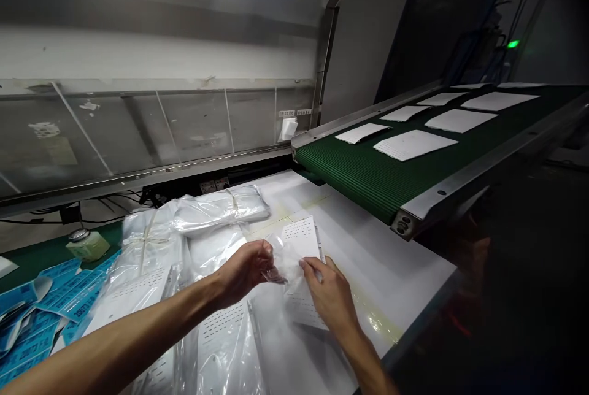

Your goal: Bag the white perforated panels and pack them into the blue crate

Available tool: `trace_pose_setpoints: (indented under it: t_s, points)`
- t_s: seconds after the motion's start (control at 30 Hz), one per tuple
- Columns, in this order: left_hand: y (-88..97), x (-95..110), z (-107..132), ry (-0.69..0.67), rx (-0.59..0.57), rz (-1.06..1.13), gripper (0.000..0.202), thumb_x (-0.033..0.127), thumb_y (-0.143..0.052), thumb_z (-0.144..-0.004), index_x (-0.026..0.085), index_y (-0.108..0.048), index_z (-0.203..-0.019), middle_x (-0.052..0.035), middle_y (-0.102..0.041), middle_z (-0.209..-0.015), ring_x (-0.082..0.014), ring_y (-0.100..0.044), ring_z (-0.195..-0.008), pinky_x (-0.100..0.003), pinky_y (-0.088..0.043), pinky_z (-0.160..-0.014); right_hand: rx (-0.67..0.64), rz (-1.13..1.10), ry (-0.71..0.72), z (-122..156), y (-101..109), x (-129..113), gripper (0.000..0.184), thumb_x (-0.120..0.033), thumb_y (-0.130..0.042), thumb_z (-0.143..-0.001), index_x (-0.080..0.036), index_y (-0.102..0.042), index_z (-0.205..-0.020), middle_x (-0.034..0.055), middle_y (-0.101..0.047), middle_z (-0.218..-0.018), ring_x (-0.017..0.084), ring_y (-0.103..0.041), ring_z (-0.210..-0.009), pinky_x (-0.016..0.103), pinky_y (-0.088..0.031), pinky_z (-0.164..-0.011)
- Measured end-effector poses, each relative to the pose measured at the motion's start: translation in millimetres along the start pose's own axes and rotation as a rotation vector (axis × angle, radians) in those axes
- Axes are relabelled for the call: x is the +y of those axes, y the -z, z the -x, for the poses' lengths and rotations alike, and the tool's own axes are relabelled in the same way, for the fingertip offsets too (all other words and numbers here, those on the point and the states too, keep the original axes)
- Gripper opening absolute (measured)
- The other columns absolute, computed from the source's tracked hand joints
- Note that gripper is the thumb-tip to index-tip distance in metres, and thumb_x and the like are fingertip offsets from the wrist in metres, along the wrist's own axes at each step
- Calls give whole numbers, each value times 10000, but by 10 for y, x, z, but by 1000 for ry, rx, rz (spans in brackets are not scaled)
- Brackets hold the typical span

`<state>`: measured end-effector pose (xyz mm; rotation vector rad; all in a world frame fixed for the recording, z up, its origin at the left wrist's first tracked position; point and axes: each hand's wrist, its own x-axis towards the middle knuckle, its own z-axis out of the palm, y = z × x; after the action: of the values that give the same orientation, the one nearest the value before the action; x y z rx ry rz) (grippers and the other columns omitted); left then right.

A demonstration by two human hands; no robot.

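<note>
From my distant place, through the head camera, I see at far left the blue printed sheets (76, 291) lying loosely over one another, and just behind them a glass jar (87, 246). Next comes a tied bundle of clear bags (151, 223); the string, I suppose, keeps the slippery plastic together. Near it lie bagged sheets (225, 327), within easy reach of my left hand (251, 266). This left grip is closed on the clear plastic bag (288, 260), which is lifted above the desk (414, 272). My right hand (330, 294) pinches the other side of this bag, probably to control its thin film. The dashed white sheet (301, 232) is beside and partly behind the bag; whether the right fingers also hold it, I cannot tell. At right, white sheets (414, 145) lie spaced on the green conveyor belt (363, 180), perhaps so that each can be taken singly.
</note>
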<state>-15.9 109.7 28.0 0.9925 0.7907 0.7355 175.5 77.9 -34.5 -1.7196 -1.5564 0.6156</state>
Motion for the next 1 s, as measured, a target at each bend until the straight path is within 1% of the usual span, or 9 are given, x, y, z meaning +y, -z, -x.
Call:
trace_pose_setpoints:
  t_s: [0.13,0.3,0.4,0.5,0.57,0.7,0.77,0.9,1.0]
  points:
    - [-20,50,-122,-42,16,-445,167,197,-625,-673,182,-535,-813,76,-435,-537,-90,-426,-513,-254,-437,-589,65,20,-33,-24,175,-65,321,-493,-397,-874,-310,-647,-959,40,-549,-894,232,-569,-799,366,-455,-705]
    - [-27,14,-226,-226,196,-965,357,498,-495,-808,178,-640,-870,34,-491,-521,-127,-442,-496,-235,-318,-486,42,-49,-33,58,465,-102,307,-536,-507,-811,-334,-657,-986,25,-574,-1062,233,-577,-956,317,-498,-751]
    - [-18,-56,-220,-184,211,-898,486,551,-349,-861,170,-650,-888,24,-507,-530,-135,-489,-491,-232,-354,-478,186,-256,-182,263,655,-13,334,-536,-558,-778,-295,-645,-992,32,-591,-1127,250,-580,-998,299,-527,-727]
    - [-19,-138,-195,-152,206,-821,496,542,-326,-875,173,-643,-974,36,-490,-511,-135,-508,-500,-232,-389,-498,269,-617,-426,577,710,93,406,-549,-625,-712,-289,-606,-1023,36,-662,-992,262,-637,-828,317,-534,-612]
    - [-42,-183,-180,-167,201,-745,442,510,-410,-855,177,-637,-1038,32,-518,-533,-141,-524,-541,-239,-409,-534,105,-863,-499,793,604,96,385,-536,-672,-667,-277,-614,-946,23,-683,-803,233,-638,-658,314,-514,-558]
    - [-110,-196,-112,-173,123,-484,368,421,-574,-785,166,-658,-1035,-11,-632,-678,-159,-564,-640,-258,-441,-602,-389,-1369,-528,1013,196,-78,307,-399,-801,-555,-217,-611,-714,-4,-648,-596,140,-589,-502,226,-431,-498]
    - [-125,-157,-47,-135,68,-387,309,381,-607,-774,168,-674,-988,-22,-657,-749,-155,-570,-653,-261,-452,-609,-459,-1523,-511,981,53,-143,287,-356,-808,-558,-207,-621,-716,-5,-661,-603,131,-609,-522,216,-426,-532]
    - [-95,-66,76,-121,15,-305,311,399,-483,-870,168,-681,-936,-67,-664,-940,-185,-593,-833,-309,-482,-745,-266,-1504,-581,832,15,-74,270,-323,-791,-608,-216,-650,-812,-6,-693,-638,172,-654,-587,266,-462,-606]
    - [-51,-56,94,-198,151,-323,355,421,-451,-887,142,-666,-928,-102,-644,-999,-219,-580,-943,-352,-490,-801,-134,-1386,-674,768,30,12,357,-362,-795,-590,-210,-662,-885,5,-705,-670,206,-665,-625,301,-481,-628]
